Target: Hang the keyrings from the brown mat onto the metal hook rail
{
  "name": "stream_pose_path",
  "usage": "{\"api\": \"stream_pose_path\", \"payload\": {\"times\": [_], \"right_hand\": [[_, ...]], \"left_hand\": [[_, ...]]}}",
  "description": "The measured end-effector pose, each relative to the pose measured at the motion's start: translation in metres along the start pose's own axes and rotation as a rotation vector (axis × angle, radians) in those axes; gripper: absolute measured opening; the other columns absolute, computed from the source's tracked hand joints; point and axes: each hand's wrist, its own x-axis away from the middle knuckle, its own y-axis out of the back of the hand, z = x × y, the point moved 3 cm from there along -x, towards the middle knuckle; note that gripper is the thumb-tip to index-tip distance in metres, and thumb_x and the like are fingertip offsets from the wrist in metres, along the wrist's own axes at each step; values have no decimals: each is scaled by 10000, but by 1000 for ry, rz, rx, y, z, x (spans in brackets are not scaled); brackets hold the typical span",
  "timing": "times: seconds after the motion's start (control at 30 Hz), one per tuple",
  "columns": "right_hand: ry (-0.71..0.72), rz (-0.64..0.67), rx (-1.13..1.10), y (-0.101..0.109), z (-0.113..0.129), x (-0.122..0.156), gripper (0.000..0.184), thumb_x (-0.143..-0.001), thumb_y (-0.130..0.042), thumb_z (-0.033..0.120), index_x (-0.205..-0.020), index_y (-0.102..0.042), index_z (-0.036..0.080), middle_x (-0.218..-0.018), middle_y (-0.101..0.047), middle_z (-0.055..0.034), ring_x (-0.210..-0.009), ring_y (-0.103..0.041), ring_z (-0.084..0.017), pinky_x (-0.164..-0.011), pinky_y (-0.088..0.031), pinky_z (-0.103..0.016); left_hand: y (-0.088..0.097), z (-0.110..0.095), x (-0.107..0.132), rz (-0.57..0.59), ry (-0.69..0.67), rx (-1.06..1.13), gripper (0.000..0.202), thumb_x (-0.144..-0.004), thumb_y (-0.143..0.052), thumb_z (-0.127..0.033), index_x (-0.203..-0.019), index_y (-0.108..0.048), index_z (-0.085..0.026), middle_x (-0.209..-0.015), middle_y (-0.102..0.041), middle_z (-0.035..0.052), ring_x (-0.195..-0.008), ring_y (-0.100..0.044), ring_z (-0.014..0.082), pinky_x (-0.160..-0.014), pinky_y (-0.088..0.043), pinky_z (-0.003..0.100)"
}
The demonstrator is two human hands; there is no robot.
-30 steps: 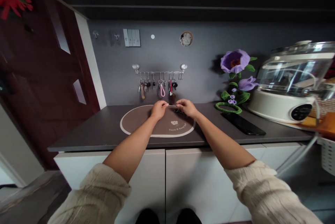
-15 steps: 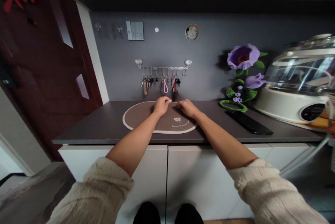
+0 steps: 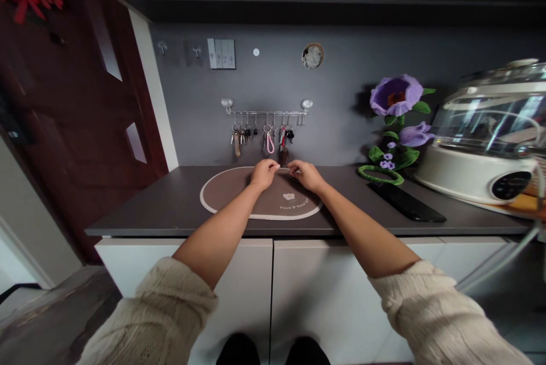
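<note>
My left hand (image 3: 264, 174) is closed in a pinch above the brown oval mat (image 3: 226, 191), its fingertips near the mat's far edge. My right hand (image 3: 306, 175) faces it across a small gap, fingers curled inward. A small dark shape shows under the right fingers, too small to name. Whatever the left fingertips hold, if anything, is hidden. Just behind the gap hangs a dark brown key fob (image 3: 284, 156), its lower end close to both hands. White lettering and a small white flower motif (image 3: 289, 196) lie on the mat near my right wrist.
Several keys (image 3: 243, 135) and a pink strap (image 3: 269, 142) hang from a wall-mounted hook rail (image 3: 267, 113). To the right stand purple fabric flowers (image 3: 396, 95), a black phone-like slab (image 3: 407, 202) and a white appliance with a clear top (image 3: 464, 169). A dark shelf overhangs the grey counter (image 3: 140, 206).
The view has tilted up slightly. My right fingers have lifted and uncurled a little; my left hand keeps nearly the same pose.
</note>
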Motion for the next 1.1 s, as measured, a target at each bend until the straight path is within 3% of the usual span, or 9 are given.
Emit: {"api": "stream_pose_path", "payload": {"times": [0.37, 0.7, 0.9, 1.1], "right_hand": [[-48, -63, -256, 0, -8, -7, 255, -585, -597, 85, -827, -584, 166, -682, -605, 16, -606, -535, -78, -621, -422, -202], [-153, -74, -442, 4, 3, -3, 269, -574, -634, 164, -831, -554, 150, -632, -597, 7, -538, -520, -80, -512, -410, -197], [-190, -133, -545, 6, 10, -1, 276, -558, -658, 159, -817, -563, 150, -650, -597, 11, -543, -530, -72, -531, -415, -199], [-209, -154, -656, 4, 10, -1, 294, -526, -693, 166, -792, -570, 149, -647, -603, 8, -558, -548, -84, -582, -446, -237]], "left_hand": [[-1, -4, 1, 22, -26, 52, 148, -737, -487, -212, -738, -618, -142, -752, -632, 42, -703, -539, 132, -676, -399, 240], [-3, -15, 2, 93, -61, 159, 164, -725, -503, -237, -773, -625, -140, -774, -632, 38, -713, -538, 130, -682, -400, 245], [-6, -20, 4, 153, -85, 249, 187, -718, -509, -267, -771, -626, -132, -739, -631, 36, -664, -531, 124, -651, -395, 242], [-7, -19, 4, 119, -41, 371, 181, -691, -534, -270, -750, -616, -119, -722, -625, 42, -658, -528, 123, -667, -398, 254]]}}
